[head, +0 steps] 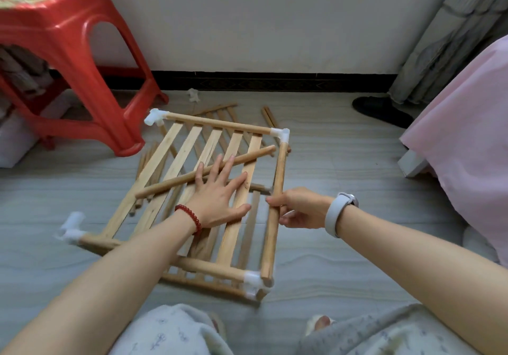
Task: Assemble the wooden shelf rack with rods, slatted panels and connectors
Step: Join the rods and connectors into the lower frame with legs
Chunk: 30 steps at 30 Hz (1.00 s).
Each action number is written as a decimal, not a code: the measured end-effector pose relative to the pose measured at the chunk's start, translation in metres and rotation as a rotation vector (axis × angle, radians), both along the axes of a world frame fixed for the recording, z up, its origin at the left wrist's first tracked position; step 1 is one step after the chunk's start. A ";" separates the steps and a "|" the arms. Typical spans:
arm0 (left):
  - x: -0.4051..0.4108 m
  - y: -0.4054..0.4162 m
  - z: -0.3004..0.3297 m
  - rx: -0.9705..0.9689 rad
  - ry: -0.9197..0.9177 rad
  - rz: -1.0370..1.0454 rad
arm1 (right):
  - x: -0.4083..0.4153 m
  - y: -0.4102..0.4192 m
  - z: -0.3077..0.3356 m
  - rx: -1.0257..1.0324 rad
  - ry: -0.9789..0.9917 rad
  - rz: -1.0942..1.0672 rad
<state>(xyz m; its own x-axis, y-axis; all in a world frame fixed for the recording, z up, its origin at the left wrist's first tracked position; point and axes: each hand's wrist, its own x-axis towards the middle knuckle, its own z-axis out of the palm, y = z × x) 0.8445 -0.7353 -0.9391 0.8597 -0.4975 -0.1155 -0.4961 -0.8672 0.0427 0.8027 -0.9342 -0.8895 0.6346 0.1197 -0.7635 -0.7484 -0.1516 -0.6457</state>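
Four white plastic corner connectors sit on the pale wooden slatted panel [192,189], which lies tilted on the grey floor beside the red plastic stool [68,52]. One near-left connector [70,228] has no side rod in it. The left hand [217,198] lies flat, fingers spread, pressing a loose round wooden rod [206,171] against the slats. The right hand [299,209] is clamped round the right side rod [276,211] — its near end rests beside the near-right connector [254,283], seemingly not seated. Pushed at an angle, it could jam or pop the far connector [280,134] off. No containers show.
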 end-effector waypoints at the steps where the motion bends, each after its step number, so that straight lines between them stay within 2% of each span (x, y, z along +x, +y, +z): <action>1: 0.003 0.006 0.003 0.020 0.008 -0.048 | -0.004 0.005 -0.001 0.055 0.031 0.008; 5: 0.010 0.028 0.021 0.103 0.040 -0.211 | -0.020 0.032 0.001 0.232 0.138 0.053; 7: 0.011 0.037 0.028 0.172 0.044 -0.245 | -0.025 0.044 0.006 0.063 0.072 0.244; 9: 0.012 0.047 0.034 0.241 0.040 -0.259 | -0.024 0.051 0.010 -0.381 -0.251 0.552; 11: 0.011 0.054 0.040 0.279 0.059 -0.257 | -0.021 0.051 0.011 -0.899 -0.770 0.758; 12: 0.010 0.057 0.042 0.291 0.068 -0.254 | -0.017 0.052 0.009 -1.026 -1.024 0.808; 13: 0.008 0.060 0.043 0.305 0.071 -0.255 | -0.014 0.051 0.007 -1.048 -1.229 0.869; 14: 0.006 0.063 0.044 0.317 0.071 -0.255 | -0.011 0.050 0.004 -1.015 -1.354 0.962; 17: -0.002 0.074 0.047 0.309 0.104 -0.207 | -0.009 0.059 -0.010 -0.897 -1.380 1.230; 21: -0.012 0.075 0.048 0.306 0.114 -0.175 | -0.017 0.074 -0.025 -0.966 -1.338 1.393; 30: -0.023 0.075 0.044 0.345 0.084 -0.279 | -0.052 0.096 -0.029 -0.844 -1.245 1.183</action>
